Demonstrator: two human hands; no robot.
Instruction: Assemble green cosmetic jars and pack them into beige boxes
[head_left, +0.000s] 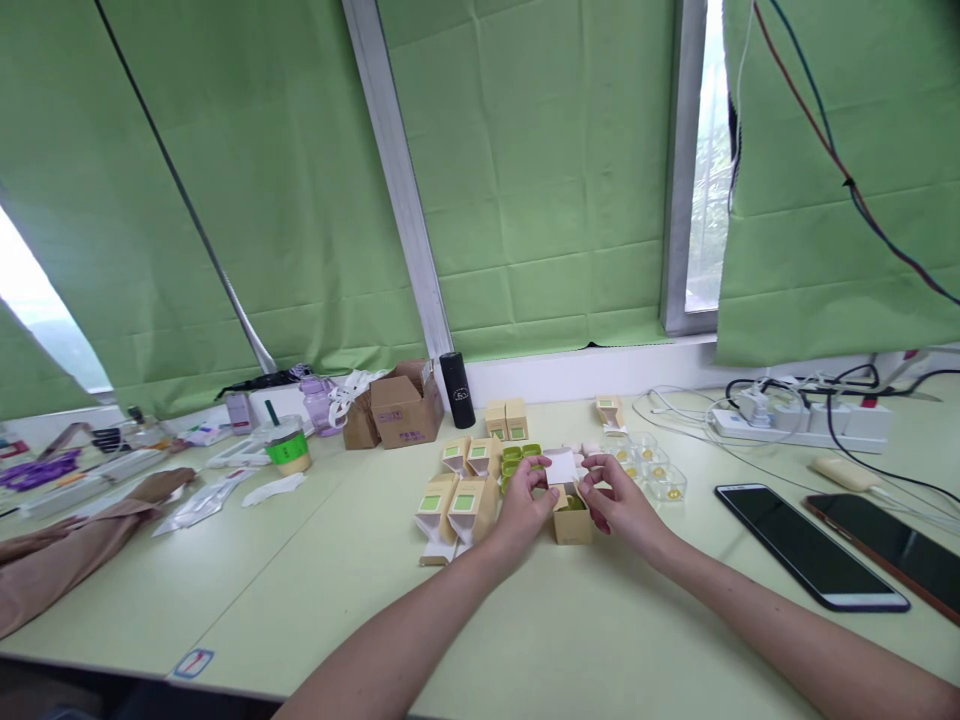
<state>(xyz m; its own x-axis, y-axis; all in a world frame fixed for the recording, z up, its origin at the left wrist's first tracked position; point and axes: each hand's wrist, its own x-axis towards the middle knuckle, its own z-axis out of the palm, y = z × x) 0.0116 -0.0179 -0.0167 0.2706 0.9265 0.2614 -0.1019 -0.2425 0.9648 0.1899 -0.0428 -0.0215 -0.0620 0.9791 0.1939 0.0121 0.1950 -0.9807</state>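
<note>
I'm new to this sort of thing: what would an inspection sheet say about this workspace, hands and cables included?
Surface: pale table, a seam crossing it on the left.
Job's things: small open box between the hands, white flap raised; pale yellow cartons left; green containers behind; clear containers right.
Clutter: phones right; lidded cup, cardboard box and black bottle farther left.
Left hand: holds the open box's left side.
Right hand: holds its right side.
Cables: tangled around a power strip; red and blue ones hang above.
Surroundings: green blinds, daylight at gaps.
</note>
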